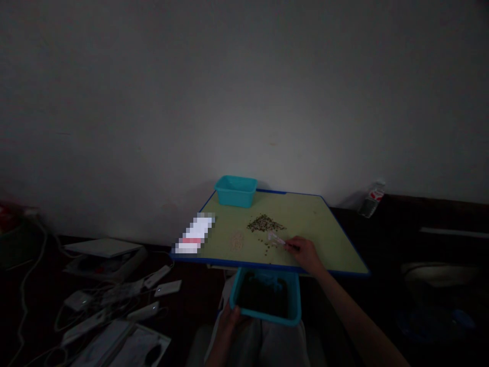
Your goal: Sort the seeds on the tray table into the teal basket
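Plainly, the lower tub [294, 300] is rectangular, turquoise, dark inside.

I can't make out the pale, thin thing [277, 238] over the table [328, 234]; the right hand [303, 250] covers its near end. The specks in the heap [263, 223] on the table are too small to name. Before the table, the left hand's [228, 323] fingers mostly vanish beneath the blue tub [297, 300], whose dark contents stay murky. A bright slab [194, 234] at the table's left side is blurred into squares. Both forearms run out of view below.
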Demonstrator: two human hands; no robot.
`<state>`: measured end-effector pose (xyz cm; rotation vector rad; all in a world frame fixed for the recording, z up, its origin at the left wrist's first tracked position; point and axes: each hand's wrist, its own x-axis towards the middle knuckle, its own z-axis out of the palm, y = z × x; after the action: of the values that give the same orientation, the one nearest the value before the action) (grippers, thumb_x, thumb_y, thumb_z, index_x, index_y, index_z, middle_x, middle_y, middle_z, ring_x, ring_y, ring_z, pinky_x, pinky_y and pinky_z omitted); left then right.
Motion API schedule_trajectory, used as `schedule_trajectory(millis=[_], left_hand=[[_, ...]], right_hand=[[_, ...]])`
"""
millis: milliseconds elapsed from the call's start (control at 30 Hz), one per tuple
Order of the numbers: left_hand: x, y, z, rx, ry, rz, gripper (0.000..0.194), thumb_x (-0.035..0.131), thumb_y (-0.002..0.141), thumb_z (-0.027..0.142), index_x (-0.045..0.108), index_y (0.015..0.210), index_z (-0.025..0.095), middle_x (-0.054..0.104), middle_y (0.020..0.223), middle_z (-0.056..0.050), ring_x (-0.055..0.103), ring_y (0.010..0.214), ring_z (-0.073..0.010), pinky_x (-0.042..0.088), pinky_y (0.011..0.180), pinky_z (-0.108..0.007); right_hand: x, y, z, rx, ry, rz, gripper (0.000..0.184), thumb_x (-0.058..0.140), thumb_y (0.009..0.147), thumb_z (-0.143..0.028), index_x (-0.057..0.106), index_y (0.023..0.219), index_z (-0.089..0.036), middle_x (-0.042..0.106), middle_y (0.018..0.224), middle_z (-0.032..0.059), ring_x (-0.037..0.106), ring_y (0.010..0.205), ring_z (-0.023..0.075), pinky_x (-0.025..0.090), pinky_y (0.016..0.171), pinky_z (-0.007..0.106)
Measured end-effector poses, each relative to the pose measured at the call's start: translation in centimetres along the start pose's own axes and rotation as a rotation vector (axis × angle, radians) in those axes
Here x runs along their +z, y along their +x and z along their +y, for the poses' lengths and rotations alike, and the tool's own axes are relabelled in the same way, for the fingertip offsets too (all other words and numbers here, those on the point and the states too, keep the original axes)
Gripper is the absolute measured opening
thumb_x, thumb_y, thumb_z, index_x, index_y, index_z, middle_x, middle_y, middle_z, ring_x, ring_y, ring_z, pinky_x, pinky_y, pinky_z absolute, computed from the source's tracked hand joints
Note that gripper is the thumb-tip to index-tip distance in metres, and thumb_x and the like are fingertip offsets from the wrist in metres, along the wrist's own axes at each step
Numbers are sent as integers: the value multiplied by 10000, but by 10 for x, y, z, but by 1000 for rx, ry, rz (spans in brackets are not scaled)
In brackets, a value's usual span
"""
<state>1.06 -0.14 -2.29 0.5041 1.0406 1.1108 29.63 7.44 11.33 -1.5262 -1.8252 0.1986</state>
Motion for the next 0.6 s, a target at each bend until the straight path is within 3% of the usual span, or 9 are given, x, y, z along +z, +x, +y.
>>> schedule_trajectory(millis=[333,500,600], left_hand=[[2,5,-6,1,-14,38,1106,794,369,782,565,1258,166,702,1234,-228,671,1097,-465,553,872,-568],[5,3,-2,-13,27,32,1244,775,365,801,489,1375,132,656,1303,-263,642,1152,-470,554,888,-550],[5,2,-1,2,29,28,1156,762,407,802,523,1334,153,684,1270,-232,656,1139,-450,546,908,-550]], right_hand=[[-30,-41,29,197,-10,167,267,586,837,-324,788,985,-231,761,896,79,701,756,238,549,698,357],[-26,-47,28,210,23,150,322,605,822,-325,764,1092,-252,771,917,67,706,765,248,555,717,372],[-18,-42,21,217,28,121,303,621,814,-321,776,1065,-254,773,893,66,699,742,243,546,685,355]])
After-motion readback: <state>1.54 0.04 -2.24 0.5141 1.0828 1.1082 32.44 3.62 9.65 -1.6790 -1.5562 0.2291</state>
